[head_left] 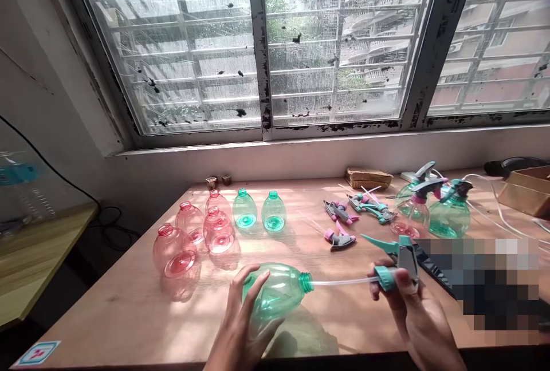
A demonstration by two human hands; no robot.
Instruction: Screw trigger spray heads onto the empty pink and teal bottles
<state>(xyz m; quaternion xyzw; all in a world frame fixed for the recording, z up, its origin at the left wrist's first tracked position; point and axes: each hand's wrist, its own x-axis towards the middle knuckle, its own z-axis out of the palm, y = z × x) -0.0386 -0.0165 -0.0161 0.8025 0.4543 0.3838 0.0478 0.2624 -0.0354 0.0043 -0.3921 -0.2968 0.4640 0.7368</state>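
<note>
My left hand (pixel 247 314) is wrapped round a clear green spray bottle (pixel 279 291), tilted on its side with its threaded neck facing right. In my right hand (pixel 412 308) is a teal and grey trigger sprayer head (pixel 393 271), gripped at its collar and body. Its thin white dip tube (pixel 344 283) runs leftward, with its tip at the mouth of the bottle; whether the end is inside I cannot tell. A gap separates the collar from the bottle neck.
Pink bottles (pixel 175 251) and green bottles (pixel 274 212) stand open at the left and back. Loose sprayer heads (pixel 340 238) lie beyond my hands. Fitted spray bottles (pixel 449 213), cables and cardboard boxes (pixel 369 178) are at the back right. A blurred patch covers the right side.
</note>
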